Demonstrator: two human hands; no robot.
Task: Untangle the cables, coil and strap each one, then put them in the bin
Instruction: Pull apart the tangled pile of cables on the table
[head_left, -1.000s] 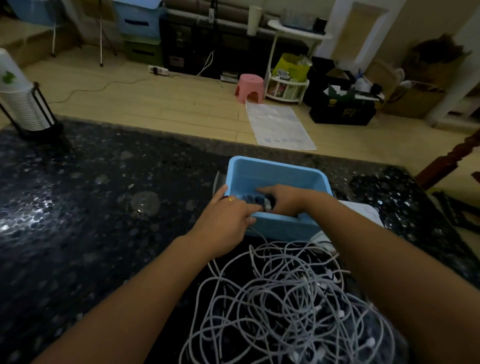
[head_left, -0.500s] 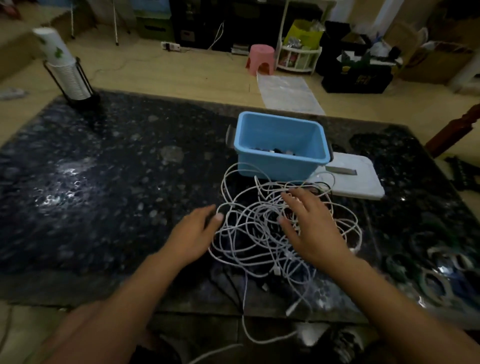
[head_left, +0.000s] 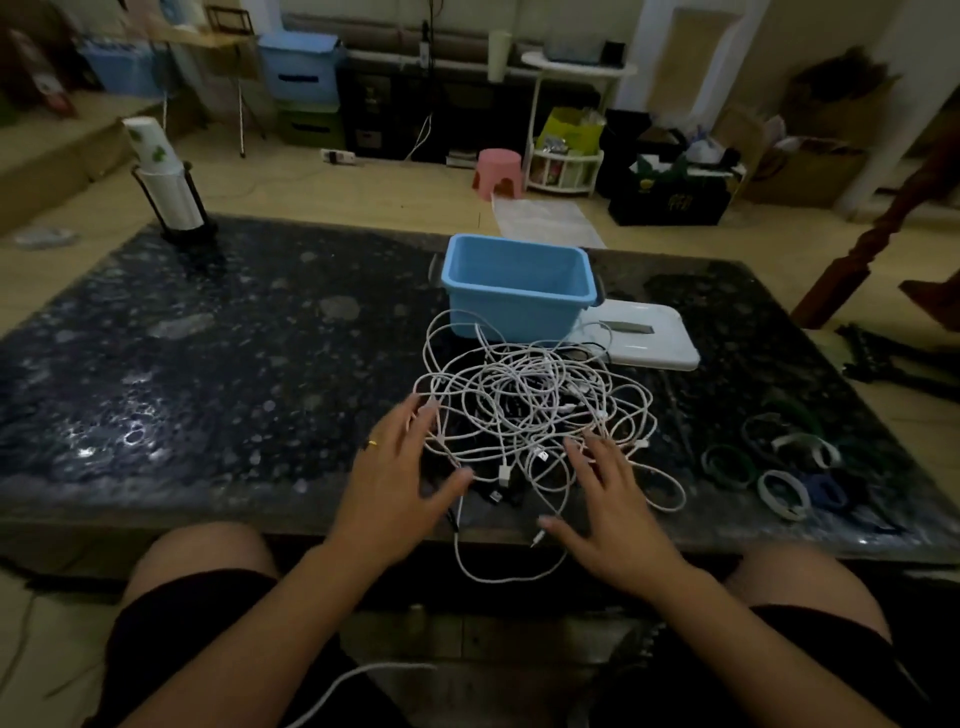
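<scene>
A tangle of white cables lies on the dark stone table, just in front of the blue plastic bin. One loop of cable hangs over the table's near edge. My left hand is spread with straight fingers at the pile's left side, fingertips touching the outer loops. My right hand is spread the same way at the pile's near right side, over the cables. Neither hand grips anything. What lies inside the bin is hidden from this angle.
A white lid lies right of the bin. Several straps in green, white and blue lie on the table's right part. A stack of paper cups in a black holder stands at the far left corner.
Both hands came out of the bin and back to the cable pile. Over the last half second they slid toward the pile's near side, and the camera pulled back.
</scene>
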